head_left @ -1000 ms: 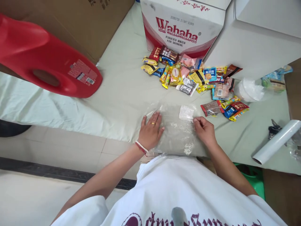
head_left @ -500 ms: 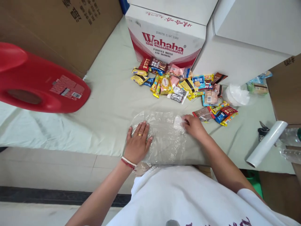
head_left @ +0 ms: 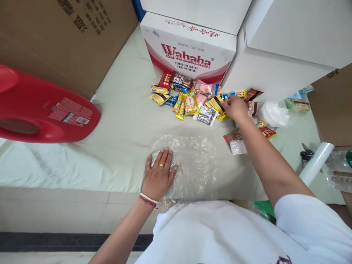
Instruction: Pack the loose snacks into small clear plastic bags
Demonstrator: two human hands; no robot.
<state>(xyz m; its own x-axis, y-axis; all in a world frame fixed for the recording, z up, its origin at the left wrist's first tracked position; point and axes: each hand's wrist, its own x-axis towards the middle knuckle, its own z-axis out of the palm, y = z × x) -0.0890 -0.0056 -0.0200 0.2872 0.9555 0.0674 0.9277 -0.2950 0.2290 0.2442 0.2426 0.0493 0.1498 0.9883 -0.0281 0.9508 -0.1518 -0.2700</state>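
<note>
My left hand (head_left: 158,170) lies flat with fingers spread on a sheet of clear plastic film (head_left: 195,165) at the table's front edge. My right hand (head_left: 237,108) reaches down into a pile of small wrapped snacks, its fingers bent and partly hidden. Its fingertips are at a yellow snack packet with a black band (head_left: 216,103); I cannot tell whether they grip it. A blue snack packet (head_left: 228,95) shows just behind that hand. Below it, a small whitish clear wrapper (head_left: 238,147) lies against a brown-and-red snack packet (head_left: 232,136).
A Wahaha carton (head_left: 189,55) and white boxes (head_left: 277,69) stand behind the snacks. A big red jug (head_left: 46,106) is at left. At right are a white plastic bundle (head_left: 273,114), a white film roll (head_left: 316,163), dark-handled scissors (head_left: 306,156) and clear bottles (head_left: 339,161).
My right hand has left the film and moved up to the snack pile. The small whitish wrapper it had on the film now lies by the brown-and-red packet. My left hand stays flat.
</note>
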